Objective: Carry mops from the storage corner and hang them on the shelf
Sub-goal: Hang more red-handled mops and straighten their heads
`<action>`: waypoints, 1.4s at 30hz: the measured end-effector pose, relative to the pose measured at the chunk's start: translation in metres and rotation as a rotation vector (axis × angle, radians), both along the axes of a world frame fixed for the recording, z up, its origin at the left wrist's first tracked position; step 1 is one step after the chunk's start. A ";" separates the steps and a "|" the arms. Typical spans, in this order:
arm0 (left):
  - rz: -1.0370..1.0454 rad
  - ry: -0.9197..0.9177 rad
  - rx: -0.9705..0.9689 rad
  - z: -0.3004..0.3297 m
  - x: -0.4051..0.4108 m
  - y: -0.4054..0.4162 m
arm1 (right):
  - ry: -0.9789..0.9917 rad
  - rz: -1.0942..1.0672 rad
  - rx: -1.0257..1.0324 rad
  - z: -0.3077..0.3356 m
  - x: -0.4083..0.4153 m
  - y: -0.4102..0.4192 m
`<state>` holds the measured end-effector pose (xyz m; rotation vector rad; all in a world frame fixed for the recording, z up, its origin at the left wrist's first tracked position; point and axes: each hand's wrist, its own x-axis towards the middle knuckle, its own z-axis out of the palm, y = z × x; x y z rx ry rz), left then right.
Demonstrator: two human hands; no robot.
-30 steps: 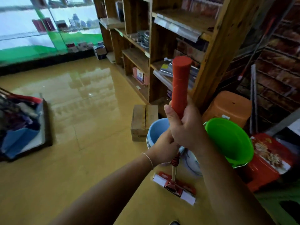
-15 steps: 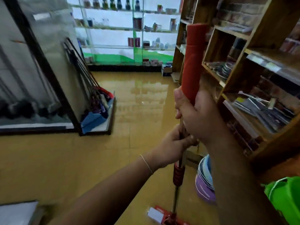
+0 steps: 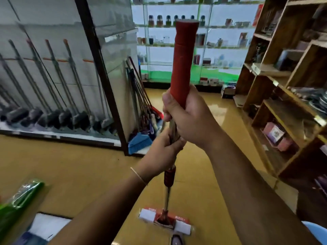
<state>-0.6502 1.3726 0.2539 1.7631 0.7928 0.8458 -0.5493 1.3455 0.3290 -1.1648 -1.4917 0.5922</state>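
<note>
I hold the mop (image 3: pixel 183 68) upright, its head (image 3: pixel 165 220) just above the floor (image 3: pixel 70 174), I think. My right hand (image 3: pixel 192 119) clenches the red grip, my left hand (image 3: pixel 161 152) the shaft below. Best keep it vertical approaching the rack (image 3: pixel 99 68).

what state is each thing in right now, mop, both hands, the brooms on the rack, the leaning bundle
mop: upright, carried, head low near the floor
right hand: closed on the red grip
left hand: closed on the shaft just below
brooms on the wall rack: leaning in a row, heads down
bundle of brooms: leaning against the rack's end
</note>
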 end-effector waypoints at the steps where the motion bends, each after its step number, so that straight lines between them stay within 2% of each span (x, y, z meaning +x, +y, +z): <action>1: 0.035 0.003 0.021 0.001 -0.002 0.019 | 0.003 0.028 0.003 0.002 -0.001 0.021; 8: 0.237 -0.016 0.019 0.018 -0.013 0.155 | -0.060 0.156 0.051 0.024 -0.006 0.176; 15: 0.433 -0.069 0.024 0.028 -0.062 0.257 | -0.120 0.433 0.061 0.042 -0.056 0.298; 21: 0.513 -0.074 0.007 0.014 -0.134 0.346 | -0.083 0.555 0.049 0.032 -0.133 0.396; 26: 0.544 -0.076 -0.052 -0.007 -0.204 0.429 | -0.076 0.573 -0.011 0.013 -0.204 0.480; 34: 0.523 -0.088 -0.098 0.007 -0.297 0.530 | -0.057 0.584 -0.044 0.030 -0.297 0.582; 42: 0.604 -0.088 -0.063 0.008 -0.382 0.609 | -0.060 0.684 0.005 0.033 -0.381 0.669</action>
